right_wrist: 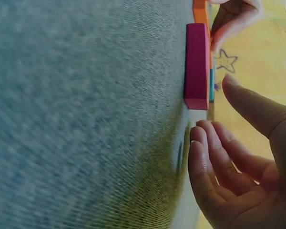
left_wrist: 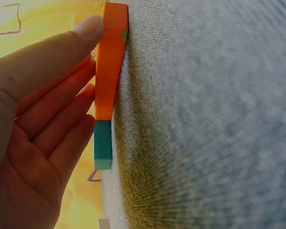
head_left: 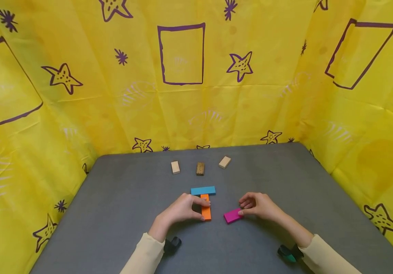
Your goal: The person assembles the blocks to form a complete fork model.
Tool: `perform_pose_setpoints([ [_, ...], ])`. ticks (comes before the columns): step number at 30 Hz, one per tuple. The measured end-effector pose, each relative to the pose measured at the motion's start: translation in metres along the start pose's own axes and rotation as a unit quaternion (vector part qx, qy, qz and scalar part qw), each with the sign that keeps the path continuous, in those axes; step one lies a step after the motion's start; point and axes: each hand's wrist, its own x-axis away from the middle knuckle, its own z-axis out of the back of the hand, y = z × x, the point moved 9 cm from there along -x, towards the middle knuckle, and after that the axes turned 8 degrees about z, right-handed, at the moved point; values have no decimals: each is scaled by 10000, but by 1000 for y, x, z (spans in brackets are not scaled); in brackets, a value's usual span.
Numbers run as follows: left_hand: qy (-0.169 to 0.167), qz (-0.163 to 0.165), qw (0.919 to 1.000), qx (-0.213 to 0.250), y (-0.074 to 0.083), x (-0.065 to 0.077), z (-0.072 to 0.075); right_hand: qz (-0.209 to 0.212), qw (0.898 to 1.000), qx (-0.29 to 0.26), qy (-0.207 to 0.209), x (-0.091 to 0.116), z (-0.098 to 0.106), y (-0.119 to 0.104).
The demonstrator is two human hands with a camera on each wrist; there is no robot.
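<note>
Left hand (head_left: 182,208) touching orange block (head_left: 206,213), grip unclear; right hand (head_left: 259,205) released, magenta block (right_wrist: 196,64) apart (wrist view).

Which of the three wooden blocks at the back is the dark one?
The middle block: it is brown, while the left block and the right block are pale.

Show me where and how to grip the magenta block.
Pinch the magenta block across its long sides near the right end, coming from the right with the right hand. It lies flat on the table, long and narrow, so thumb and fingers should span its width; that end points toward the right hand, while the orange block lies beyond the other end.
</note>
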Motion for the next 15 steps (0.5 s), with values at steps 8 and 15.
perform_pose_setpoints([
  [8, 14, 56, 10000, 6, -1, -1, 0, -27, 9996, -263, -77, 0, -7, 4],
  [15, 2, 37, 10000, -40, -1, -1, 0, -116, 9996, -238, -48, -3, -10, 7],
])
